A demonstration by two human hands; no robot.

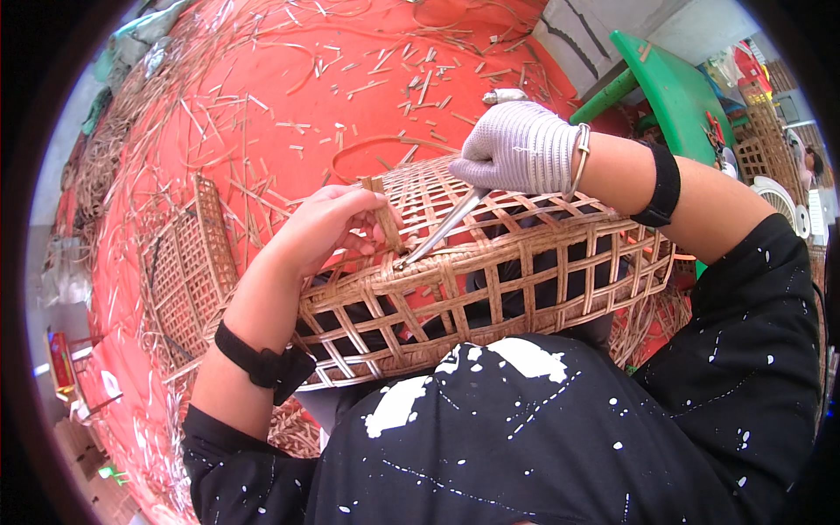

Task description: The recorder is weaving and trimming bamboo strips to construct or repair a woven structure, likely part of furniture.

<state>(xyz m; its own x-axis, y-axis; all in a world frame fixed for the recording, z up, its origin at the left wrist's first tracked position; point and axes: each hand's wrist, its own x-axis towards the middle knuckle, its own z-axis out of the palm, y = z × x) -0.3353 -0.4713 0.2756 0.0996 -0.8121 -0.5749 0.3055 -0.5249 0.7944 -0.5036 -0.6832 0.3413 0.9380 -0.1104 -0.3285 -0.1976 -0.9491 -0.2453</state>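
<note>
A lattice basket [525, 271] woven of brown strips lies across my lap, its braided edge running between my hands. My right hand [521, 149], in a pale ribbed glove, is closed in a fist around a silvery tapered metal awl [444, 229]. The tip of the awl meets the braided edge. Close to that spot, my bare left hand [337, 223] pinches a flat brown strip [385, 219] that stands up from the edge. My left palm is turned away, and some of its fingers are partly hidden.
Strip offcuts [376, 79] litter the red floor sheet [289, 96]. Another woven lattice panel [184, 271] lies to the left, near heaped strips [105, 166]. A green table [674, 96] stands at the far right, with a white fan [774, 201] beyond it.
</note>
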